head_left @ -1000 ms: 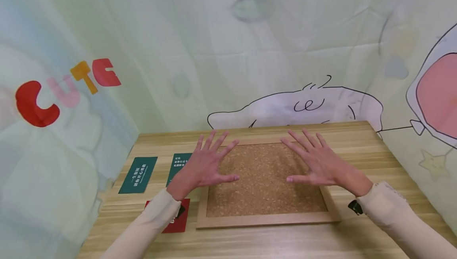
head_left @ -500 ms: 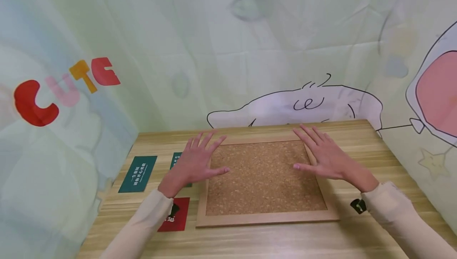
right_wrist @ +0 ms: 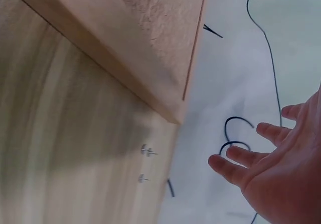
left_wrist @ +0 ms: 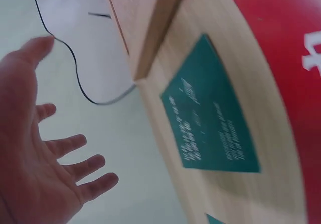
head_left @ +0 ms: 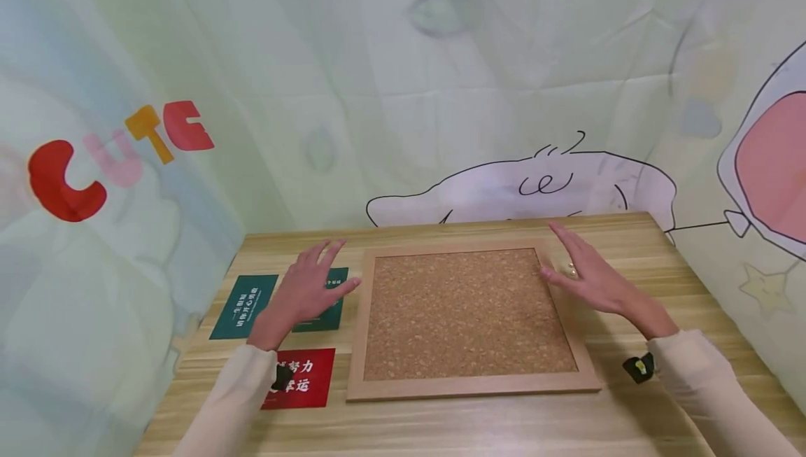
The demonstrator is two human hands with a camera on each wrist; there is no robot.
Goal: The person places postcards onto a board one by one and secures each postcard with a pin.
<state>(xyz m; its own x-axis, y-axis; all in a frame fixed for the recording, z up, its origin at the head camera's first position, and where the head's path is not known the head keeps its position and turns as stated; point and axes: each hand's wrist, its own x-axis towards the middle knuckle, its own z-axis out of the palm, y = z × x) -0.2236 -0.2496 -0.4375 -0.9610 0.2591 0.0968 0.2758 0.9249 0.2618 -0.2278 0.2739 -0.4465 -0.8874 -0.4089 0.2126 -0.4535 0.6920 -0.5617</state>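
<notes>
Draws left hand (head_left: 301,296) and right hand (head_left: 595,276) farther apart, with wide, unladen fingers, leaving corkboard (head_left: 466,317) accessible between them.

A pale green printed sheet (head_left: 283,58) backs the light wood-grain tabletop (head_left: 472,425): black-outlined white cartoon figure (head_left: 491,187) at the far edge, multicoloured "CUTE" lettering (head_left: 146,124) beyond the left edge, pink balloon (head_left: 774,156) beyond the right.

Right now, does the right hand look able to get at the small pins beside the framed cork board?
Probably yes: the right hand holds nothing and hovers near the small pins, which lie uncovered on the tabletop.
</notes>
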